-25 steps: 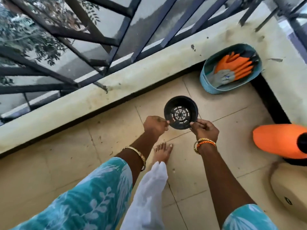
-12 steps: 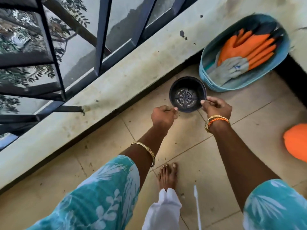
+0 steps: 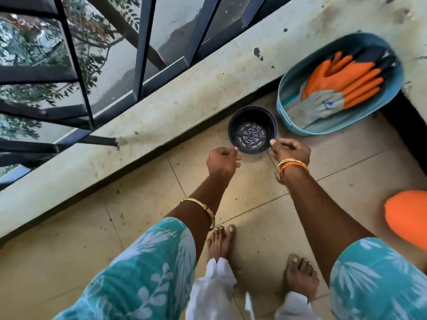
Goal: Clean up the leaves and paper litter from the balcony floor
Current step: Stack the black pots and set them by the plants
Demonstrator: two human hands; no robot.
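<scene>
A small empty black plastic pot point(image 3: 252, 132) with a slotted bottom is low over the tiled floor point(image 3: 254, 192), close to the base of the parapet wall. My left hand point(image 3: 223, 160) pinches its near-left rim with curled fingers. My right hand point(image 3: 290, 150) pinches the near-right rim. A few small dark specks of debris point(image 3: 120, 217) lie on the tiles along the wall to the left. No leaves or paper show in the pot.
A blue oval basket point(image 3: 281, 105) holding orange and grey gloves point(image 3: 342, 88) sits right of the pot in the corner. An orange rounded object point(image 3: 409, 218) is at the right edge. The parapet point(image 3: 161, 112) carries a dark metal grille point(image 3: 143, 54). My bare feet point(image 3: 220, 241) stand behind.
Both hands have carried the pot down and away from me toward the wall, beside the blue basket. The view has dropped lower and closer to the floor.
</scene>
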